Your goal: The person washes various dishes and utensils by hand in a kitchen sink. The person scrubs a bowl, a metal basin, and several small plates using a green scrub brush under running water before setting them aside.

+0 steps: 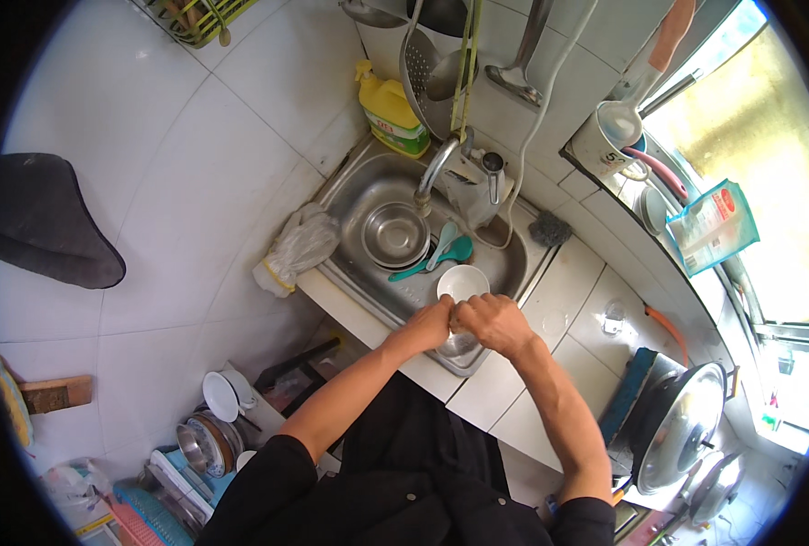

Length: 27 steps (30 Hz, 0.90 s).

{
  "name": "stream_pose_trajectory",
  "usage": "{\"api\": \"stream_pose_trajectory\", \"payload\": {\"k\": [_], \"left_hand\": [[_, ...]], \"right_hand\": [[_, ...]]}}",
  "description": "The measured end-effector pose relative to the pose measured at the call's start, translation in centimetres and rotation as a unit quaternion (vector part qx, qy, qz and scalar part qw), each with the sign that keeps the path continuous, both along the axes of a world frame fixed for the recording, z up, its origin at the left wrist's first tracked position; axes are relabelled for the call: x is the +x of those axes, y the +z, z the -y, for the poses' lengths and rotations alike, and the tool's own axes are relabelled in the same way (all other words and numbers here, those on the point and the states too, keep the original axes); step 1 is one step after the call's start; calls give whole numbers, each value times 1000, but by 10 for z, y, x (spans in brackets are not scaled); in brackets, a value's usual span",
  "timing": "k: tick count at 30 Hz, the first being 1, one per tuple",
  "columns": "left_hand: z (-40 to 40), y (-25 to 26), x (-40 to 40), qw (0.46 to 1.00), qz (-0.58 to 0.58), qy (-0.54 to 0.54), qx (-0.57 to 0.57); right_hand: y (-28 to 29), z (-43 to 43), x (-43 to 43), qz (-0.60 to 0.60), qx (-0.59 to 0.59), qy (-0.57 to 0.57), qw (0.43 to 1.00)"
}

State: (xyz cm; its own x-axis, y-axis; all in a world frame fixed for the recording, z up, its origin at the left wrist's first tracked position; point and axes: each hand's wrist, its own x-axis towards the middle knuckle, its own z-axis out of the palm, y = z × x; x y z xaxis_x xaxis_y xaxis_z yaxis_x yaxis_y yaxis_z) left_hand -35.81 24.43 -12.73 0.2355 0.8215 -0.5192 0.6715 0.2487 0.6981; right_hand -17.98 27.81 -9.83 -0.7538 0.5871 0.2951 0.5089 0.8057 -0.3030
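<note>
Over the near right part of a stainless steel sink point(349, 188), my left hand point(429, 323) and my right hand point(494, 322) meet with fingers closed around something small and pale, perhaps a cloth; it is mostly hidden. Just beyond them is a white bowl point(464, 281). A metal bowl point(457, 345) shows partly below my hands. Stacked metal bowls point(396, 234) lie under the faucet point(436, 170), with a teal spoon point(455, 251) and a pale blue spoon point(444, 240) beside them.
A yellow detergent jug point(392, 112) stands behind the sink. Gloves point(298, 249) drape over its left rim. Steel wool point(549, 229) lies at the right. A white hose point(541, 109) hangs into the basin. A wok with a lid point(681, 426) stands on the right, and dishes point(206, 443) are at lower left.
</note>
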Motion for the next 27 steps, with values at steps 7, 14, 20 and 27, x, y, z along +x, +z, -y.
{"api": "stream_pose_trajectory", "payload": {"k": [7,14,20,27], "left_hand": [[-40,-67,0,985,-96,121,-81],[-38,-120,-8,978,-152,132,-46],[-64,-159,-86,779,76,600,-167],[-90,-178,-105,764,-72,633,-101]], "right_hand": [[-12,34,33,-222,-288,-399,841],[-27,62,53,-202,-379,-482,763],[-31,74,56,-266,-403,-496,722],[-27,92,57,-282,-367,-460,758]]}}
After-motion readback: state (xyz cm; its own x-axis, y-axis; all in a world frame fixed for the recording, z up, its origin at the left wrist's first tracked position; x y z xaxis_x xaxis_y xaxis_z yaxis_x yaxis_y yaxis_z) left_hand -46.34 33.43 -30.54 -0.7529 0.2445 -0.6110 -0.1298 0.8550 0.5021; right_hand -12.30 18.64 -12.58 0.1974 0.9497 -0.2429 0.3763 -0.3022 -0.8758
